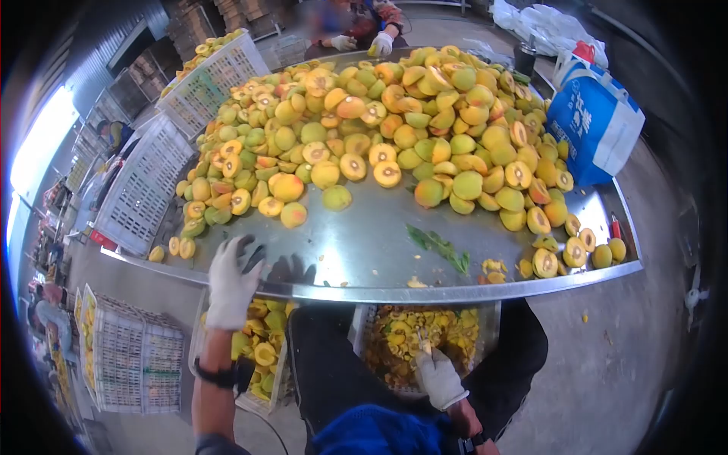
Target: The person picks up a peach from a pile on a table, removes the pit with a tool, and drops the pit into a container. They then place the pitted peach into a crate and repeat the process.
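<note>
My left hand (233,282), in a white glove with dark fingertips, is over the near left edge of the metal table (341,250). Its fingers are spread and hold nothing. A large heap of yellow-green peaches (326,174), many halved with the stones showing, covers the far part of the table. Low between my knees, my right hand (440,379), also gloved, is closed around a small pitting tool (425,345) with a pale handle; its tip is hard to make out. Beneath that hand sits a crate (359,334) holding peach scraps and stones (398,334).
At left below the table, a crate (199,341) holds peach halves (265,356). White crates (144,182) stand along the left side. A blue bag (591,121) rests at the right edge. Leaves (440,246) lie on the metal. Across the table, a person's gloved hand (381,44) shows.
</note>
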Tool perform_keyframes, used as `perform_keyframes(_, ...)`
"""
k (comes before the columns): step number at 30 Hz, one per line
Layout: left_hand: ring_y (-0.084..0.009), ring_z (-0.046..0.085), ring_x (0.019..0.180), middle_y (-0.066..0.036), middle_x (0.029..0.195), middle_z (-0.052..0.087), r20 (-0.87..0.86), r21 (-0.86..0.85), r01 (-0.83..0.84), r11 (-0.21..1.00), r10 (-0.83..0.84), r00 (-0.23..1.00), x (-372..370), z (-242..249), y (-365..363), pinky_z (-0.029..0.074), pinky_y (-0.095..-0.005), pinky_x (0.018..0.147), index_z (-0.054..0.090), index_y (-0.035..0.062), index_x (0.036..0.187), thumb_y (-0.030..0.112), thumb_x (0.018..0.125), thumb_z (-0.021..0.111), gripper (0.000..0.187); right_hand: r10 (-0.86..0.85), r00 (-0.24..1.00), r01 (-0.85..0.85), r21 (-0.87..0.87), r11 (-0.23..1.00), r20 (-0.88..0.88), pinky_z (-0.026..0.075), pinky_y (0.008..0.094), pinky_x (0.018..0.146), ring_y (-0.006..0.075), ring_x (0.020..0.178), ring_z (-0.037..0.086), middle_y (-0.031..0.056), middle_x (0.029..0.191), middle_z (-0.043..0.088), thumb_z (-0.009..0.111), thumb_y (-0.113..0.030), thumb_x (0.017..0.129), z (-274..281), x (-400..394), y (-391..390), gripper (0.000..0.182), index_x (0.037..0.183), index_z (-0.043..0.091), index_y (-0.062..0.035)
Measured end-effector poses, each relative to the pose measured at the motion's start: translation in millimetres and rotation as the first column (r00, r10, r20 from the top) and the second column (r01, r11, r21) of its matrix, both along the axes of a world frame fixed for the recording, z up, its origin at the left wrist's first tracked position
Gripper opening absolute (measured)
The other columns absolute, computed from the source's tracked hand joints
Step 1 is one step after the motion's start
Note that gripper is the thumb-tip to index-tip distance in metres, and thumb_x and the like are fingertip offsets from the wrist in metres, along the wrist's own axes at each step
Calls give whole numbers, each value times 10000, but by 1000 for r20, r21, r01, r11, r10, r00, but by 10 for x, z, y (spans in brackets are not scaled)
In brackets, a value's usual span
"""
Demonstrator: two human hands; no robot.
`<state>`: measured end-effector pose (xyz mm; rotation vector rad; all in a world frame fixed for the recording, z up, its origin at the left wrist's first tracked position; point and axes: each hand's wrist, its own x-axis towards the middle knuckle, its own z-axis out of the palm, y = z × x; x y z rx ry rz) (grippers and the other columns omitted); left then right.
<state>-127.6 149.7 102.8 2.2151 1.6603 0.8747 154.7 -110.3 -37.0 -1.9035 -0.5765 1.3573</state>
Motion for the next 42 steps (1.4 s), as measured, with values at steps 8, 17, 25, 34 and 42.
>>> perform_keyframes(8, -391, 585, 1062, -204, 1146, 579, -561, -241, 104, 965, -226, 796, 670, -384, 1270, 502, -450, 880, 500, 141, 1286, 267, 756, 768, 608, -19, 996, 21, 28, 999, -83, 414, 304, 494, 121, 529, 518, 20, 621, 549, 510, -306, 982, -115, 94, -71, 272, 888, 570, -58)
perform_keyframes(17, -186, 592, 1073, -97, 1207, 568, 919, -278, 659, 699, -6, 395, 693, -88, -264, 552, -306, 797, 439, 35, 1380, 297, 968, 540, 499, 170, 985, -169, 348, 922, 28, 482, 359, 591, 241, 615, 595, 101, 784, 619, 550, -226, 955, 425, -185, 113, 183, 982, 631, -64)
perform_keyframes(25, -171, 586, 1051, -108, 1155, 604, 919, -263, 563, 784, 27, 393, 1251, -608, -1345, 513, -285, 856, 551, -7, 1212, 397, 1024, 442, 458, 189, 937, -319, 504, 803, 293, 498, 450, 648, 403, 775, 624, 194, 861, 626, 594, -226, 938, 1147, -335, 292, 216, 1046, 612, -40)
perform_keyframes(34, -167, 671, 740, -84, 851, 684, 879, -477, 564, 674, 349, 325, 1361, -680, -1382, 554, -282, 687, 632, -28, 995, 358, 988, 541, 396, 212, 901, -369, 412, 833, 378, 496, 471, 670, 436, 809, 616, 230, 826, 632, 589, -250, 941, 972, -356, 160, 246, 1069, 604, -41)
perform_keyframes(42, -105, 628, 700, -66, 829, 673, 930, -330, 521, 787, 177, 322, 1458, -694, -1479, 505, -233, 648, 635, -16, 975, 280, 978, 576, 302, 114, 965, -228, 536, 813, 238, 505, 441, 641, 422, 734, 624, 219, 781, 643, 565, -241, 942, 814, -398, 185, 249, 1046, 635, -26)
